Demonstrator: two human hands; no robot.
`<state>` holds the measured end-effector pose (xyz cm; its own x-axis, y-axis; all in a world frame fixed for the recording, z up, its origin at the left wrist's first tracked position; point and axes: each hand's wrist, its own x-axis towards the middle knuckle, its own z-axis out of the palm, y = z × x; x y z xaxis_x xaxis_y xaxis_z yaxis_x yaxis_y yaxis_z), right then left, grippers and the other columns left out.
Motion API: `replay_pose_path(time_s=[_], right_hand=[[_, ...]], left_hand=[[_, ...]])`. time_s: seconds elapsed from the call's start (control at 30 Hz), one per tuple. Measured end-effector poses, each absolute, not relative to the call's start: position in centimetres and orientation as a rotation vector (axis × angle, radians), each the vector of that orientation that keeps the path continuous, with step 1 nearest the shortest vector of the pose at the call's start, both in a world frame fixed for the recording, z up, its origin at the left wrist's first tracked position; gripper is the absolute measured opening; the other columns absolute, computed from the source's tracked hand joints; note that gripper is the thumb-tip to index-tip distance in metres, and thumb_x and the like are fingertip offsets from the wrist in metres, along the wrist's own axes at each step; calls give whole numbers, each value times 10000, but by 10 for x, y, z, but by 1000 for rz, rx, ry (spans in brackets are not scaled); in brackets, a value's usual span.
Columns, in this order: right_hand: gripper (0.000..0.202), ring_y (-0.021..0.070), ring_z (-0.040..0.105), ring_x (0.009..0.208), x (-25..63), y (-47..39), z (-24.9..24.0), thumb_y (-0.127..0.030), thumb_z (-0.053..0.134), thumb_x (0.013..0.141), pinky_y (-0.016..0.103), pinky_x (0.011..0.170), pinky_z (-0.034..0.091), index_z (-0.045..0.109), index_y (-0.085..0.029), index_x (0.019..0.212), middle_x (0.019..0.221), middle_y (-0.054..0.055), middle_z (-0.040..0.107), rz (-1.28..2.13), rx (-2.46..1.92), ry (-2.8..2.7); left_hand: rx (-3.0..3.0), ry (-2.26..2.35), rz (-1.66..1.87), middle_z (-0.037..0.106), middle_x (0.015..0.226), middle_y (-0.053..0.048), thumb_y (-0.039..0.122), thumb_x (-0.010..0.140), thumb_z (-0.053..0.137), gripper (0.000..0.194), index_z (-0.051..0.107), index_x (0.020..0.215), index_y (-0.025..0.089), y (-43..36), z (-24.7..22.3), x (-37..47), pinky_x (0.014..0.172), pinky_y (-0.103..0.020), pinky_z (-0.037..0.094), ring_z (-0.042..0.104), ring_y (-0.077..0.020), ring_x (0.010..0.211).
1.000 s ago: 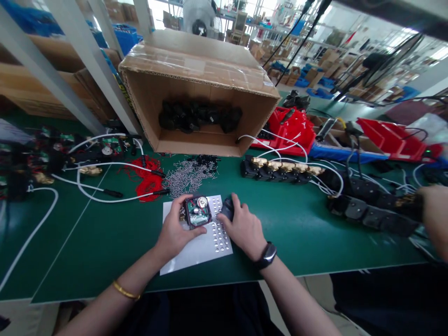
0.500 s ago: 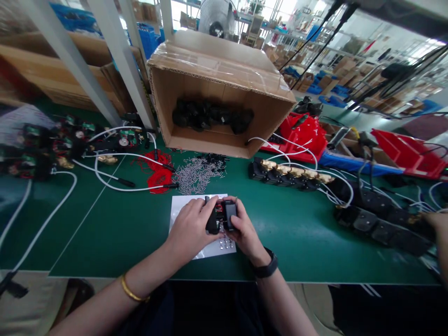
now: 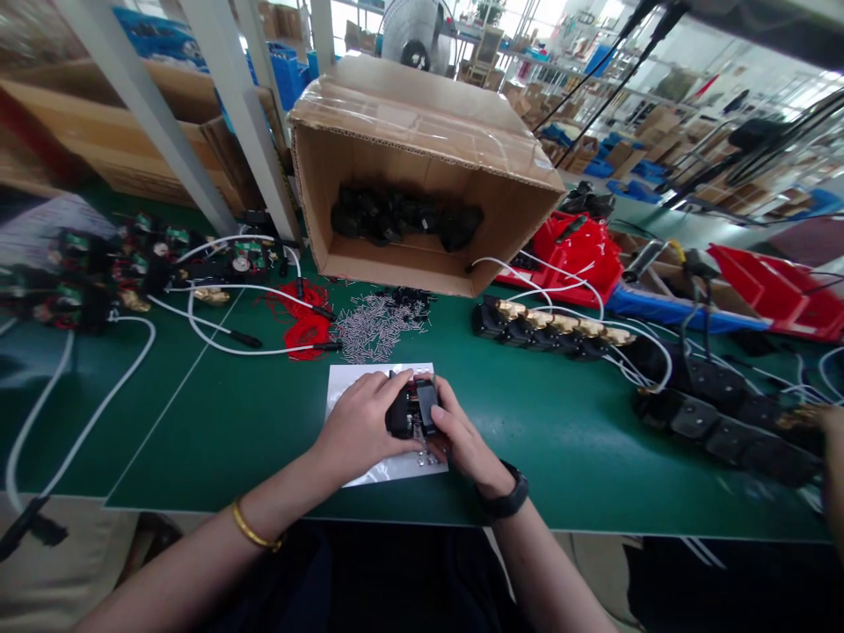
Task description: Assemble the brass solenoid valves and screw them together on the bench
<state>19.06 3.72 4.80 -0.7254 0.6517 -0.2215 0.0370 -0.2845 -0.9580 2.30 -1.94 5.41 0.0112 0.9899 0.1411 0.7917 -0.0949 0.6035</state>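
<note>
Faint printed lines are borne by a pale sheet (image 3: pixel 56 224) at the far left, but they are too blurred to be read. A small white mark is shown on one of the dark parts (image 3: pixel 375 215) inside the open carton (image 3: pixel 428 101); its wording cannot be made out.

A black housing (image 3: pixel 398 418) is gripped by the left hand (image 3: pixel 356 418), back upward, with the fingers laid over its far side and the thumb set along the near edge. A black cover (image 3: pixel 427 404) is grasped by the right hand (image 3: pixel 465 440), the thumb pressed on its face. The two pieces are held side by side, a narrow gap with wiring being seen between them, above a white sheet (image 3: pixel 339 382) on the green table (image 3: pixel 547 440). Both forearms are angled inward from the near edge. Loose screws (image 3: pixel 373 330) are heaped just beyond the sheet.
</note>
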Motion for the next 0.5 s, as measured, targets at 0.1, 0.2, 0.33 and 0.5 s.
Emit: replay_pose_path(time_s=[0.1,0.2,0.33,0.5], right_hand=[[478,17,194,369,189,36,41,-525,447,839,143,337,188,344,-268,1229,698,-55,431,2153,-851,-1364],[488,26,191,361,188,34,39,-537,412,854,149,333,223,323,-266,1249,671,-62,431,2160,-878,-1398],[483,139,553,853,186,33,47,-463,398,897,260,781,471,322,-210,1301,1112,65,507,1728,-879,-1838],[653,223,397,1207,182,33,56,-464,518,840,363,1038,307,251,-180,1363,1320,105,397,1544,-911,-1942]], left_hand=[[1909,1840,735,570,1022,-101,523,590,741,837,408,1281,188,-17,55,22,830,-432,455,533,-291,950],[1919,1830,672,574,991,-101,525,567,753,853,421,1275,183,-15,57,22,799,-431,461,539,-299,924],[1878,1804,785,567,1021,-88,470,565,776,850,397,1276,200,-14,56,25,853,-427,430,523,-284,957],[1691,1634,1037,525,1124,-60,328,611,772,706,405,1210,258,-15,40,25,914,-402,391,495,-249,1035]])
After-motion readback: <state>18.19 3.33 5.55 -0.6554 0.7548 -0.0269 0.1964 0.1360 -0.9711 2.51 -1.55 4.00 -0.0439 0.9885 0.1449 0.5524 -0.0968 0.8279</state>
